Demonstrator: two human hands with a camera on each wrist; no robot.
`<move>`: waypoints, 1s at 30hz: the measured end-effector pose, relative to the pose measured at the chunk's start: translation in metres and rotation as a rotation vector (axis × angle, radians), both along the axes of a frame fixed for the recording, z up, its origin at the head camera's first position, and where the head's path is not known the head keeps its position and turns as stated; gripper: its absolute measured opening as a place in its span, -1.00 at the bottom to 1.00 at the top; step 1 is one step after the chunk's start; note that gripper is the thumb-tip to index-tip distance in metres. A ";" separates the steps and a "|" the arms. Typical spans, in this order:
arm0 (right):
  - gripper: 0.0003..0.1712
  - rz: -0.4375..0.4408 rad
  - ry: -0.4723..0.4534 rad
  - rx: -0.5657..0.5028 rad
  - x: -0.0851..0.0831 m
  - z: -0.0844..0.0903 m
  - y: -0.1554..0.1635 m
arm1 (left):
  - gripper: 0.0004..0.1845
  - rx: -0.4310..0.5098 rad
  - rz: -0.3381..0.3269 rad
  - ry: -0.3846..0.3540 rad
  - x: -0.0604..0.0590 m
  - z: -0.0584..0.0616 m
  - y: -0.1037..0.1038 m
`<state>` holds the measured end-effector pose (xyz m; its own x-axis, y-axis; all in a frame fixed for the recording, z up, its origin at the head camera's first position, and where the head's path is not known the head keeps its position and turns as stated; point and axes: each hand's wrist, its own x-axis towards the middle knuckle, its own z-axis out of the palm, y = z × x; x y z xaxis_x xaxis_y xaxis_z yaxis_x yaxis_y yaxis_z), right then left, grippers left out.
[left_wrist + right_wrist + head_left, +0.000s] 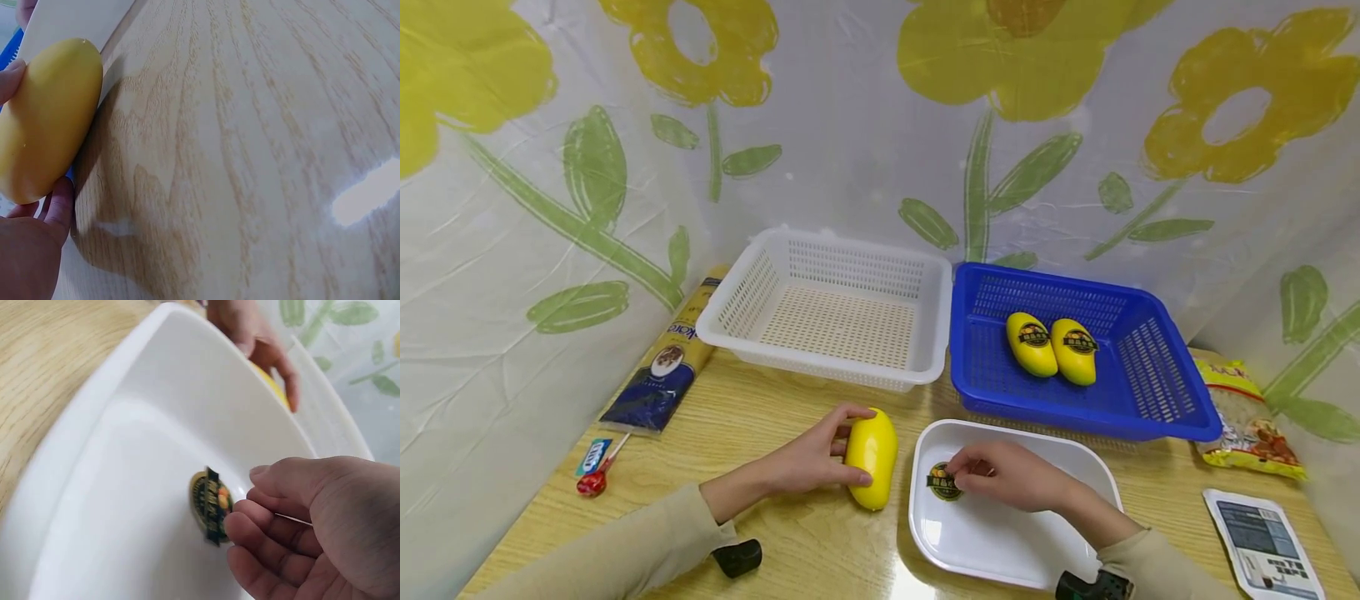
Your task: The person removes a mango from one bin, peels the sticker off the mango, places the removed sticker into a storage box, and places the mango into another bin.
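A: Which hand lies nearer the yellow mango [872,460]?
B: The left hand [808,454]; its grip curls around the fruit, beside the white tray [940,546], long axis running near to far.
A: And the right hand [1015,475]?
B: Loosely bent, thumb apart, visibly holding nothing. The round label [942,482] lies in the tray, leftward at its fingertips [240,528]; contact cannot be told.

Long packet [658,375] left; red lollipop [592,483] beside small blue packet [593,456]; yellow bag [1246,417], white pouch [1264,543] right.
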<state>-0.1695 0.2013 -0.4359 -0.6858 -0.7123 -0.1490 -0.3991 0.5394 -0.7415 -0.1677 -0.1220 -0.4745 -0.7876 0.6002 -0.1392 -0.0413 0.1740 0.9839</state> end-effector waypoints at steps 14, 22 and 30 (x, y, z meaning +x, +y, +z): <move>-0.77 -0.137 0.003 -0.077 0.019 0.010 0.024 | -0.18 0.007 0.007 0.009 0.000 -0.001 0.000; -0.75 -0.167 -0.022 -0.081 0.028 0.009 0.029 | -0.18 -0.028 0.019 0.092 0.004 0.000 0.000; -0.72 -0.152 -0.044 -0.108 0.032 0.011 0.027 | -0.16 -0.045 0.053 0.176 0.008 -0.002 0.002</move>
<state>-0.1378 0.2281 -0.4253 -0.7812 -0.6146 -0.1094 -0.2854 0.5075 -0.8130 -0.1595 -0.1203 -0.4769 -0.8326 0.5534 -0.0225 0.1202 0.2203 0.9680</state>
